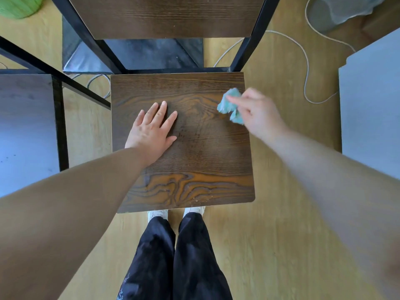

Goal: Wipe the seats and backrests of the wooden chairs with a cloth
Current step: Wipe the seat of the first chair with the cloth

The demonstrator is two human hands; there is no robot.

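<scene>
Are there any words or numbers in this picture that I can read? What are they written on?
No text here can be read.
Pale print on the black trousers, low in the picture: too blurred and cut off to read.
The wooden chair seat and the blue-green cloth: only wood grain and plain fabric, no writing.

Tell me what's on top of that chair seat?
A left hand lies flat on the seat; the right hand grips a teal cloth near its right edge. Wood beneath them is hidden.
</scene>
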